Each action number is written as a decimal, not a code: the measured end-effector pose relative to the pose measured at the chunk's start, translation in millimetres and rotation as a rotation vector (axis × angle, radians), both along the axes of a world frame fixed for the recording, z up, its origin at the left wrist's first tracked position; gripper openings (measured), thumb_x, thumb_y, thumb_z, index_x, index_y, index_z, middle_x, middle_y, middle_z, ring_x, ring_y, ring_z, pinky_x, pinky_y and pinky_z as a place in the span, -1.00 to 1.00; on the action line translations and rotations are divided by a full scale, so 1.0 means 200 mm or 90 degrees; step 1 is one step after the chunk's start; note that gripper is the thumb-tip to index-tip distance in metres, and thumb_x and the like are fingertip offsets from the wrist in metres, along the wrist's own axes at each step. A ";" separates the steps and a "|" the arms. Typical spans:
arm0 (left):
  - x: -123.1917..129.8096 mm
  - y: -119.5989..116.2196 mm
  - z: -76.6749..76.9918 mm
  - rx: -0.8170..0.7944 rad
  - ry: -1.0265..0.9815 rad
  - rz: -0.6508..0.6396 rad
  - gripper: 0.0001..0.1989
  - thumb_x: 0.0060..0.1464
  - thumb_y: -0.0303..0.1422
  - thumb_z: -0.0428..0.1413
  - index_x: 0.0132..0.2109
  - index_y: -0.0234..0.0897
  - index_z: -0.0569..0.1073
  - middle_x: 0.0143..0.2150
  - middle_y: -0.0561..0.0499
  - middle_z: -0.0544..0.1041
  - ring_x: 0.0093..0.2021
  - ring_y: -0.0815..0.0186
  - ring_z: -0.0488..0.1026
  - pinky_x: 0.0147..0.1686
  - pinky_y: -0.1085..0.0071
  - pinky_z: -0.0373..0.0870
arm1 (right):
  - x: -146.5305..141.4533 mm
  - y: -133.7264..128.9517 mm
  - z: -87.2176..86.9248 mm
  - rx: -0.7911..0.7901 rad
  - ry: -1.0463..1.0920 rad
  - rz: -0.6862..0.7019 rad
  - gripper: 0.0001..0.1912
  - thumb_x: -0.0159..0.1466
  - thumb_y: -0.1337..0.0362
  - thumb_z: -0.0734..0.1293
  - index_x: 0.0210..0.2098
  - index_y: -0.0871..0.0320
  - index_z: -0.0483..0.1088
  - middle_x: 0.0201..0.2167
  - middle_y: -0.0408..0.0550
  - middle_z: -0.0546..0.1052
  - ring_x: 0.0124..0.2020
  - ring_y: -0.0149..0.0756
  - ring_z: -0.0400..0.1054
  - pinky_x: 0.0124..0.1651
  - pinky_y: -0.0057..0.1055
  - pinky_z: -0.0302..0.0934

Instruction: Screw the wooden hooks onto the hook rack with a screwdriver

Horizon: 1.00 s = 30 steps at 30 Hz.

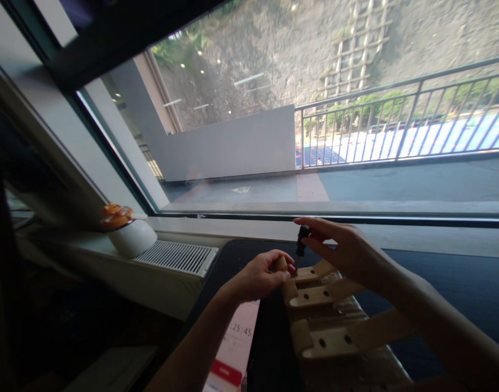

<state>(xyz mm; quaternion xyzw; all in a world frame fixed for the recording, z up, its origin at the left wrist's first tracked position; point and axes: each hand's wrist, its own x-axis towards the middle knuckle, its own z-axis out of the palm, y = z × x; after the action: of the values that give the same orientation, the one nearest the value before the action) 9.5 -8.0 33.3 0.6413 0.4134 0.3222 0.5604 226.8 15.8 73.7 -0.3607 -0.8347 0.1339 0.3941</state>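
A screwdriver (pixel 302 240) with a black handle stands nearly upright in my right hand (pixel 339 242). One finger lies over the top of its handle while the others grip the side. Its shaft runs down to the farthest of several pale wooden pieces (pixel 309 274), which bear dark screw heads. My left hand (pixel 266 275) closes around the rounded wooden end (pixel 281 264) beside the screwdriver's tip. Nearer me are a second wooden piece (pixel 312 298) and a third (pixel 335 342), each with two dark screws. The tip's contact with a screw is too small to make out.
The wooden pieces rest on a brown, shiny-wrapped block (pixel 351 375) on the dark table (pixel 429 272). A lit phone screen (pixel 237 337) lies under my left forearm. A white container with an orange top (pixel 131 234) stands by a vent (pixel 176 257). A window lies beyond.
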 end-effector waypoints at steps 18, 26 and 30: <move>0.00 0.00 0.00 -0.001 0.002 0.004 -0.76 0.04 -0.48 0.14 -0.09 -0.36 0.43 -0.15 -0.08 0.51 -0.17 0.32 0.43 -0.08 0.37 0.30 | -0.01 0.01 0.02 -0.001 0.032 -0.003 -0.69 0.27 0.25 0.30 -0.02 0.13 0.50 -0.29 -0.06 0.61 -0.36 -0.29 0.48 -0.27 -0.36 0.36; -0.01 0.01 -0.01 0.004 0.002 -0.005 -0.76 0.05 -0.47 0.14 -0.08 -0.37 0.43 -0.15 -0.09 0.52 -0.16 0.31 0.43 -0.07 0.36 0.31 | -0.01 0.01 0.02 -0.023 0.025 0.031 -0.66 0.31 0.26 0.26 0.04 0.08 0.49 -0.12 -0.04 0.61 -0.26 -0.28 0.51 -0.20 -0.38 0.38; -0.01 0.01 -0.01 0.021 0.007 -0.002 -0.72 0.04 -0.44 0.16 -0.06 -0.37 0.44 -0.15 -0.09 0.52 -0.16 0.30 0.44 -0.08 0.36 0.33 | 0.00 0.01 0.02 -0.024 0.014 0.038 -0.65 0.33 0.27 0.24 0.06 0.08 0.47 -0.10 -0.02 0.61 -0.22 -0.25 0.52 -0.17 -0.36 0.39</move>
<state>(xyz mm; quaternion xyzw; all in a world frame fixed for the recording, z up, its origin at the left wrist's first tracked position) 7.4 -5.1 31.1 0.6527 0.4103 0.3244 0.5481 226.4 17.9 77.6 -0.3413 -0.8382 0.1650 0.3922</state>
